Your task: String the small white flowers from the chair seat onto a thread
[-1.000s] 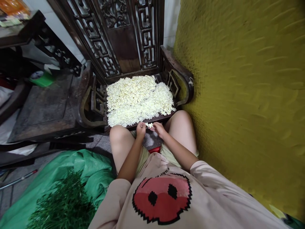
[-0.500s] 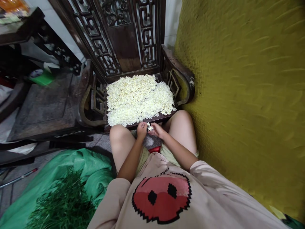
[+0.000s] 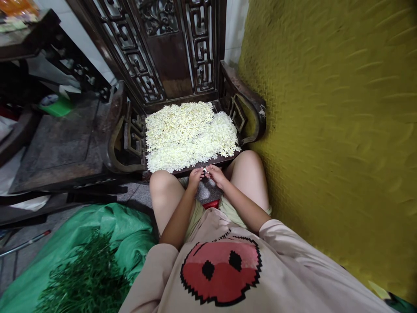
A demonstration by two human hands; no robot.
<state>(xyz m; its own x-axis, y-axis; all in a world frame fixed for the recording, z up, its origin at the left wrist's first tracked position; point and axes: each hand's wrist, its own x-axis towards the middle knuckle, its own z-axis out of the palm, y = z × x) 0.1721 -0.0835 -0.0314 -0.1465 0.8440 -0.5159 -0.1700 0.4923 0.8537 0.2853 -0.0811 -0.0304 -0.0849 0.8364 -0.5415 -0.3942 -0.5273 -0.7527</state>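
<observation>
Though mostly hidden by the fingertips around the small white flower (image 3: 205, 170), looks like next to no weight to carry. Probably soft and thin in the petals, with little stiffness, and likely to bruise, crease or tear under a hard squeeze. Unlikely to slip much when dry; may cling a little to a damp finger. Best to take hold low, at the base beneath the petals, with a light pinch of thumb and finger, and to spare the petal edges. Cannot tell the exact points of contact at this size.

Narrowed to a pinch in both the left hand (image 3: 196, 175) and the right hand (image 3: 215, 174), seemingly holding the flower between the two, with fingertips almost meeting. Lies ahead of both palms, above the gap between the left knee (image 3: 163, 182) and the right knee (image 3: 250, 163), just by the front edge of the chair seat (image 3: 221, 161) and slightly right of the middle of that edge. Cannot tell any contact with the wood.

Beyond the fingertips, see a broad heap of loose flowers (image 3: 189, 130) on the seat, spread from near the back edge to the front left corner, but stopping short of the front right corner and leaving a strip of dark wood along that part of the front edge.
</observation>
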